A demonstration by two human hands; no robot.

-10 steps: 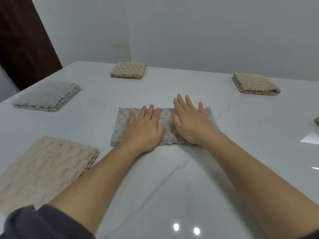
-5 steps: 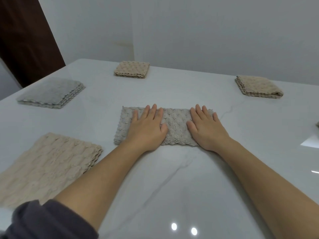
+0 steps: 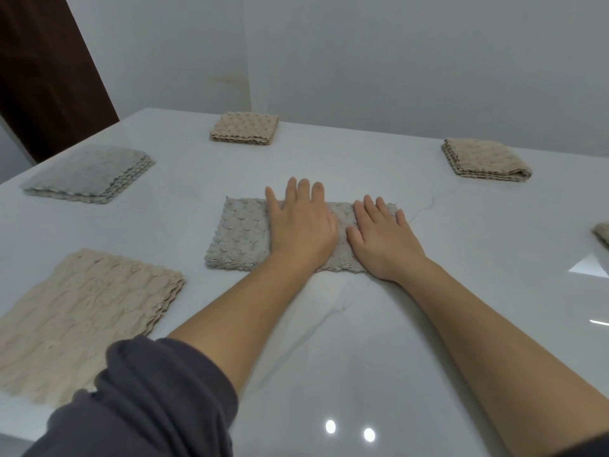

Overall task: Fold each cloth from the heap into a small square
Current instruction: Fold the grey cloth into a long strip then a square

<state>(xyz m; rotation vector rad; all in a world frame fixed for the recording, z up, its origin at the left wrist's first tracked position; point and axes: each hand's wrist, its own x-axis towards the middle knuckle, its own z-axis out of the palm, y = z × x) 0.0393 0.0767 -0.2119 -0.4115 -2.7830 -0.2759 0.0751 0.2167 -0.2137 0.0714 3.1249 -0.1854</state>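
The grey cloth (image 3: 244, 235) lies flat in the middle of the white table (image 3: 362, 357); it looks like a long strip.

Both hands lie on top of it. The left hand (image 3: 301, 225) is flat with straight fingers and presses on the middle of the cloth; its fingertips reach just past the far edge. The right hand (image 3: 384, 242) is flat too and presses on the right end; neither hand grips anything. The hands are just beside each other and hide most of the right half of the cloth; only its left part shows well.

A big tan pile (image 3: 82, 318) lies near on the left; a grey pile (image 3: 89, 174) lies further back on the left. A small tan square (image 3: 244, 128) sits at the far middle; another tan square (image 3: 484, 159) sits at the far right. A bit of one more cloth (image 3: 601, 232) peeks in at the right edge. All of these are well apart from the grey cloth.

A dark sleeve (image 3: 148, 400) covers the upper left arm; a brown door (image 3: 43, 70) stands at the back left.
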